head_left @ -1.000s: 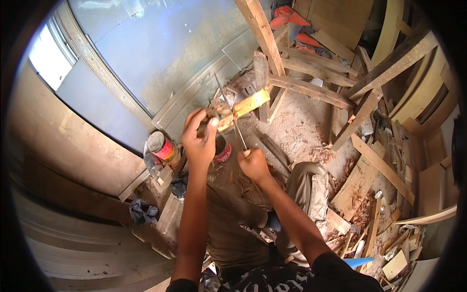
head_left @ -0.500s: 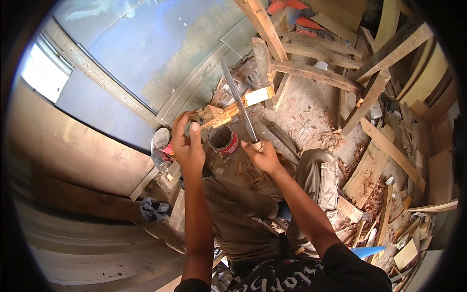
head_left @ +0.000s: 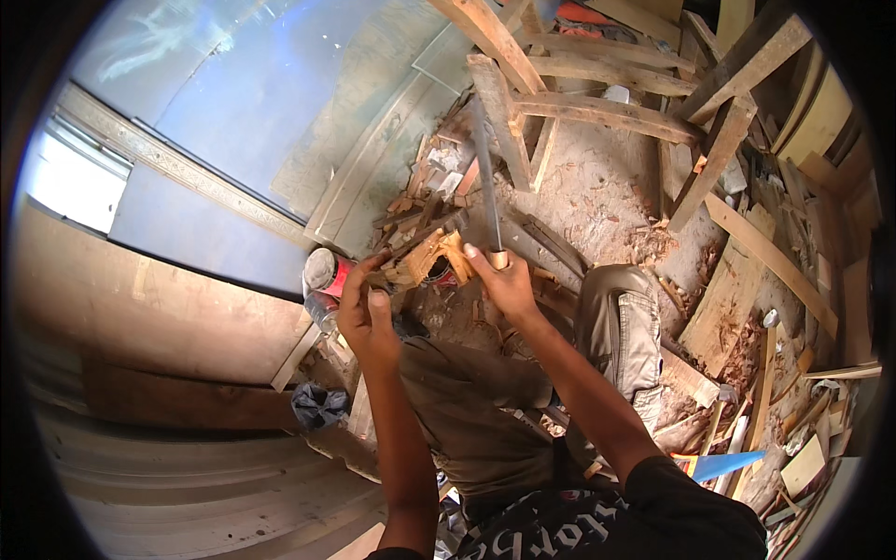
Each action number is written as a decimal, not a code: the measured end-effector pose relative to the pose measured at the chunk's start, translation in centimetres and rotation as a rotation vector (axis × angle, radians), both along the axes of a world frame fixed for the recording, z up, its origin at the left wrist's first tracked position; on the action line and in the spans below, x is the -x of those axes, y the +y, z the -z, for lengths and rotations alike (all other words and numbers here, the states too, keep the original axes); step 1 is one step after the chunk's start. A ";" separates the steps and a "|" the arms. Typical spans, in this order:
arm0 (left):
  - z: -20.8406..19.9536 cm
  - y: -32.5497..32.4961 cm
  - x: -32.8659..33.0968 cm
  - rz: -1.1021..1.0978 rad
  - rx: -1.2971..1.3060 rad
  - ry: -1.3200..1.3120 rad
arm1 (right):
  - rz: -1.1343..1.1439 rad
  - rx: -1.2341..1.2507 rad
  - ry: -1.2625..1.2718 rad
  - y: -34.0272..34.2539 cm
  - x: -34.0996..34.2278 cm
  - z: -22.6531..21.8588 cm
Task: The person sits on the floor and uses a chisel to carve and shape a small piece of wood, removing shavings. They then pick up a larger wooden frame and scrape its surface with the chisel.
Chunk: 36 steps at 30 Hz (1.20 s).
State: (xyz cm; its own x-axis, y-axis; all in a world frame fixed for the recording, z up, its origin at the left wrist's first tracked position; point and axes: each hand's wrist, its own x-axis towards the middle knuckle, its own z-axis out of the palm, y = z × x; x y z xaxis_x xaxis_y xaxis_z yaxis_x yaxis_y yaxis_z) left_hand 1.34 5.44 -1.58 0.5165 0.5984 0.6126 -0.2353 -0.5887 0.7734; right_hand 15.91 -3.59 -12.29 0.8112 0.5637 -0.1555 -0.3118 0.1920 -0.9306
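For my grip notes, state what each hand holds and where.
Left hand: the piece of wood, by its left end. Right hand: the long-bladed tool, by its handle.

Over my feed I see bare fingers (head_left: 380,303) and, behind them, bare forearms (head_left: 406,448). Farther back from the fingers I make out a black short-sleeved shirt (head_left: 695,504) with pale, ornate lettering (head_left: 567,536); nearer them, brownish trousers (head_left: 476,401) with stitched seams.

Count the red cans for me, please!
2. One red can is left of the left hand; the other red can is mostly hidden behind the pale wood. More could be hidden.
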 end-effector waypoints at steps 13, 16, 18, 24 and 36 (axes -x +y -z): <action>0.1 -1.1 -2.2 -0.061 0.177 -0.161 | -0.300 -0.056 0.062 -2.1 0.2 -0.5; -0.3 -1.1 -3.0 -0.099 0.098 -0.154 | -0.296 -0.052 -0.006 -3.1 -0.3 -0.9; -0.6 -1.4 -3.5 -0.117 0.115 -0.117 | -0.332 -0.093 0.004 -4.5 -1.1 -1.8; -2.3 -0.7 -5.6 -0.225 0.175 -0.092 | -0.415 -0.166 -0.001 -7.7 -2.1 -3.9; -2.7 3.1 -8.3 -0.297 -0.110 -0.108 | 0.107 0.428 -0.433 -9.6 -3.9 -3.0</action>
State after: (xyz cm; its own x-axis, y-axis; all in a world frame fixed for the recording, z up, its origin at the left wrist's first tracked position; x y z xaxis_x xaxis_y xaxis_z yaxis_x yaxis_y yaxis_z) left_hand 9.62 8.55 1.13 0.2583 0.6400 0.7236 -0.1176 -0.7227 0.6811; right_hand 19.76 -13.20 -9.32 0.8998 0.4362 0.0061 0.1119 -0.2173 -0.9697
